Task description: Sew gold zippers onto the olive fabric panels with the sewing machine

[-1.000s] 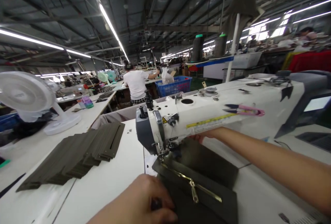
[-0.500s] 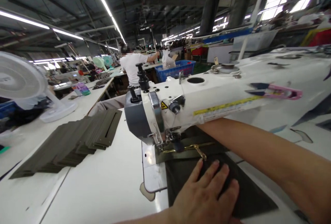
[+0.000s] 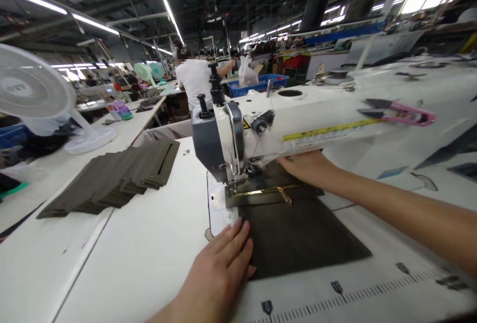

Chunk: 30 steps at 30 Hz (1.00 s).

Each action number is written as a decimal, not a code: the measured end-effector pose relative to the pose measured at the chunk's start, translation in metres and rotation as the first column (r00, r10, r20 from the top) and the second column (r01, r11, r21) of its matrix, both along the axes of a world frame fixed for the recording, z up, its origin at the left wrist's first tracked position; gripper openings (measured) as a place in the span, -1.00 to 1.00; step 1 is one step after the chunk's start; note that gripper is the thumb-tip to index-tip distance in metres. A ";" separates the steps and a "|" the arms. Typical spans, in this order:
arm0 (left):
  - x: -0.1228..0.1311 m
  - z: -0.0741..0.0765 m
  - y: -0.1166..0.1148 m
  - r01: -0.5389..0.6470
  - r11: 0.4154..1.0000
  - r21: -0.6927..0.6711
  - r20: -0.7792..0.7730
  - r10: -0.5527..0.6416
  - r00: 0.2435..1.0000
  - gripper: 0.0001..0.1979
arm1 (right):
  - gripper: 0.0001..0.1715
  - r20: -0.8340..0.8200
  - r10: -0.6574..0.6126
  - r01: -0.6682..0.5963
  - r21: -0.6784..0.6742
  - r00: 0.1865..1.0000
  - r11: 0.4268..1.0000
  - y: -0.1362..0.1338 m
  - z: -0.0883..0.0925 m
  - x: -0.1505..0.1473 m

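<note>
A dark olive fabric piece [image 3: 298, 238] lies flat on the machine bed, with a gold zipper [image 3: 257, 192] along its upper part. Its brass-coloured zipper pull [image 3: 285, 196] hangs toward me. The zipper's left end sits at the needle and presser foot of a white sewing machine [image 3: 324, 114]. My left hand [image 3: 225, 258] rests open at the fabric's left edge, fingers stretched out beside the metal plate [image 3: 218, 201]. Reaching beneath the machine arm, my right hand [image 3: 307, 166] is over the far part of the fabric; its fingertips are mostly hidden.
Left of the machine lies a row of overlapping olive pieces [image 3: 115, 176]. A white fan [image 3: 33, 84] stands at the far left. Pink-handled thread snips [image 3: 402, 113] rest on the machine arm. A printed ruler [image 3: 343, 298] crosses the near tabletop. A person in white [image 3: 194, 82] is working beyond.
My left hand has moved left, off the zipper pull area to the fabric's left edge. My right hand has drawn back and now partly shows under the machine arm. The view has shifted.
</note>
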<state>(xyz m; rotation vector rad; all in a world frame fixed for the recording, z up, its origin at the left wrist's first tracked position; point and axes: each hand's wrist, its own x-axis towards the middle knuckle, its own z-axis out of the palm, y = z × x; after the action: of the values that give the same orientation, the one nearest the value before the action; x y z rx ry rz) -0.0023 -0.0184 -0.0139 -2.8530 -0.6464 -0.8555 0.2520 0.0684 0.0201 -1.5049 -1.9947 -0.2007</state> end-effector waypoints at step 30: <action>-0.001 0.004 0.057 -0.159 0.987 0.027 -0.070 0.160 0.985 -0.77 | -0.71 0.216 0.364 -0.358 -0.068 0.906 0.931 -0.040 -0.036 -0.071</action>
<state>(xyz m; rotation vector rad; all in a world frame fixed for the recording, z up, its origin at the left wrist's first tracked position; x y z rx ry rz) -0.0036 0.0382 -0.0100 -2.7527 -0.8374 -0.7279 0.1813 0.0283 -0.0161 -1.1372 -2.4261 -0.1964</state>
